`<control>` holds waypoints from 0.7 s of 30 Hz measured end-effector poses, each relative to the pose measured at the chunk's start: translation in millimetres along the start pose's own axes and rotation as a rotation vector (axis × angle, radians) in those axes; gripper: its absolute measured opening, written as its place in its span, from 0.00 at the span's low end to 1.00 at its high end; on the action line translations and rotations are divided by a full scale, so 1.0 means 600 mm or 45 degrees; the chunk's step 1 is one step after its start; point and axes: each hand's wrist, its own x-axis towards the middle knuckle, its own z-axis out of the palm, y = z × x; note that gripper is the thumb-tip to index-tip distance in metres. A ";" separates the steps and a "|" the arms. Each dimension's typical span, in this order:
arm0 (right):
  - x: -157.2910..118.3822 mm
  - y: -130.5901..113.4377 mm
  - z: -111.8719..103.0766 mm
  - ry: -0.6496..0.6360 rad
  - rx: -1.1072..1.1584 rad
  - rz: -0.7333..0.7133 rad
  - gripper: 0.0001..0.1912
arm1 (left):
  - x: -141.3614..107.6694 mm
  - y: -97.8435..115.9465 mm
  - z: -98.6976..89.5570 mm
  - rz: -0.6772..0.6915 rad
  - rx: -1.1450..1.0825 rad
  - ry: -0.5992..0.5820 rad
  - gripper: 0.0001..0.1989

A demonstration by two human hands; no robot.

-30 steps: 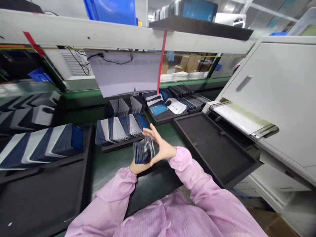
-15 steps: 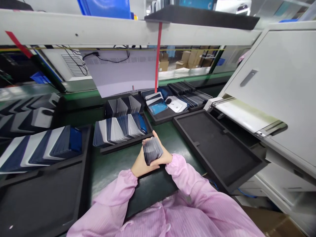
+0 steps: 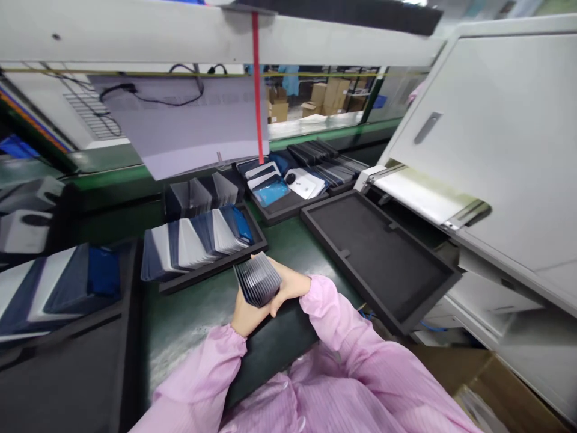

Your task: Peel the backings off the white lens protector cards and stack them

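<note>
Both hands are closed around a stack of thin dark-grey phone back covers (image 3: 258, 280), held above the green work surface (image 3: 180, 325). My left hand (image 3: 246, 314) supports the stack from below and the near side, its fingers largely hidden behind it. Along the right side lies my right hand (image 3: 287, 281), with its thumb near the lower corner. The edges of the covers face me, fanned slightly apart. Just beyond the stack, a black foam tray (image 3: 211, 267) carries rows of blue and silvery phone back covers (image 3: 193, 243).
To the right, a black foam tray (image 3: 374, 252) lies beside a white machine (image 3: 505, 120) with a belt outlet (image 3: 424, 192). Further trays of covers stand at the left (image 3: 128, 337) and back (image 3: 288, 210). A white panel with cables (image 3: 189, 132) hangs behind.
The view has swung to the right, shifting the scene leftward. Between my hands, the stack has turned and tilted, showing more of its fanned edges. Both hands still hold it.
</note>
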 end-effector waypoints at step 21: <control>-0.120 -0.019 -0.104 0.880 -1.020 0.951 0.42 | -0.010 0.004 -0.006 -0.174 0.021 0.163 0.21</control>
